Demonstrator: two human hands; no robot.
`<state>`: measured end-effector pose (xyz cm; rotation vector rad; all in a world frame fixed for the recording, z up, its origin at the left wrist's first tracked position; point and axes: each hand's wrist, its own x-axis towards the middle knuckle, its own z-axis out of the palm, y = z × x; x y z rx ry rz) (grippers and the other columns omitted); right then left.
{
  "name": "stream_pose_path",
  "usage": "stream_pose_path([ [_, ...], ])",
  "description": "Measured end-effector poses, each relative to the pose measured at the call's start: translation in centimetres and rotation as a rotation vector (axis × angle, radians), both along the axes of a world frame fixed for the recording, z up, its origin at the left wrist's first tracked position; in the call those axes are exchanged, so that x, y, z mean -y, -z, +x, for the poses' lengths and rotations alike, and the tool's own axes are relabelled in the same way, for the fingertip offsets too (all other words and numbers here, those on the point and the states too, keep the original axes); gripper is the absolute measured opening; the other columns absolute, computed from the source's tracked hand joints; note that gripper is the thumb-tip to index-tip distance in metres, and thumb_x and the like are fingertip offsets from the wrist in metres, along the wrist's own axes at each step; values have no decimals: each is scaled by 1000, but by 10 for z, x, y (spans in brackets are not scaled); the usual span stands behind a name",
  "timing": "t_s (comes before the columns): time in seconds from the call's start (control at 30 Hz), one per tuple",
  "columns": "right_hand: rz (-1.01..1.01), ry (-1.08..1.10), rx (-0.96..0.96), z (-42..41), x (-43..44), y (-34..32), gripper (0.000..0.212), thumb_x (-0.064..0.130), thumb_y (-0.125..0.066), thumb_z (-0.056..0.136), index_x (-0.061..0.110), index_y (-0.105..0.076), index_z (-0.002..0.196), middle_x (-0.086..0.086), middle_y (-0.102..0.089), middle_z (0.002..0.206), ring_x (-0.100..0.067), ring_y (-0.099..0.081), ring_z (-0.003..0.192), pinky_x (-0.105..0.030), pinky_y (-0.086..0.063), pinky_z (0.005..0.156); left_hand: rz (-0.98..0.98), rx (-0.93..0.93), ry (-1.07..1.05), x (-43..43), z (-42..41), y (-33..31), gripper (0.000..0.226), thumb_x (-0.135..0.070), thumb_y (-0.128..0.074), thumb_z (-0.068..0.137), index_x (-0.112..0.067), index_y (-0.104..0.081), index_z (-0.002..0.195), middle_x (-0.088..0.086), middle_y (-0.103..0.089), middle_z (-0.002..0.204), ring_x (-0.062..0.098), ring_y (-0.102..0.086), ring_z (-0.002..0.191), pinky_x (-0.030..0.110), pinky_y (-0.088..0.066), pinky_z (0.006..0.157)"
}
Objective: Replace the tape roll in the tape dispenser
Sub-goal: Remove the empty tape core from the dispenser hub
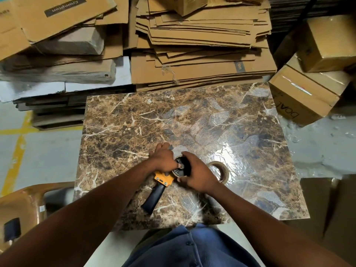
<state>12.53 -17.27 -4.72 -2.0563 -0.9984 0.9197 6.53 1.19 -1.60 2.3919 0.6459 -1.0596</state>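
Lying on the marble-patterned surface (119, 120) with its black handle pointing to seven o'clock, the yellow tape dispenser (163, 179) is clamped by both hands: the left hand (163, 158) closes its grip on the front, the right hand (196, 174) wraps the black hub. Just beside the right hand at three o'clock lies a brown tape roll (221, 169); flattened cardboard (202, 45) is stacked beyond at twelve o'clock.

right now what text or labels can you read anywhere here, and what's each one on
"crompton", upside down, on a dark label on the flattened carton at top left.
"ton", the end of a word, the rest covered, on the dark strip of the flat cardboard sheet in the stack behind the marble table.
"DOA", upside down and cut off, on the side of the taped box at right.
The faint print at the far left edge is too blurred to read.
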Motion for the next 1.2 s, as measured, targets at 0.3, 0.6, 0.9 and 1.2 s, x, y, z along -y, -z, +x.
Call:
stream_pose_path([
  [0.3, -188, 523, -208, -2, -12, 3, 36, 32, -82, 87, 11, -69, 113, 0, -72, 97, -12, -63, 78, -14, -35, 55, -8, 32, -14, -7, -4, 13, 52, -58, -65, 93, -16, -67, 125, 4, -26, 161, 32, -21, 147, 58, -27, 121],
  [0.6, -172, 462, -179, -8, -17, -5, 44, 9, -75, 90, 14, -52, 127, 4, -65, 97, -18, -62, 85, -14, -36, 56, -28, 8, 21, -10, -3, 10, 57, -56, -63, 95, -13, -63, 133, 8, -22, 166, 35, -20, 149, 49, -30, 119],
  [0.9, -160, 487, -76, -14, -27, -20, 36, 0, -69, 82, 17, -47, 105, 5, -59, 82, -18, -57, 68, -17, -28, 44, 32, 80, 4, -4, -4, 13, 49, -55, -65, 88, -13, -67, 112, 12, -41, 137, 32, -39, 130, 46, -41, 109],
  [1.2, -298, 213, 288, -4, -30, -32, 80, 26, -71, 91, 16, -25, 157, -18, -54, 136, -37, -65, 101, -37, -47, 71, 121, 293, 147, -17, -15, 2, 74, -73, -61, 86, -38, -50, 151, 9, -7, 176, 32, -7, 162, 69, -2, 126],
])
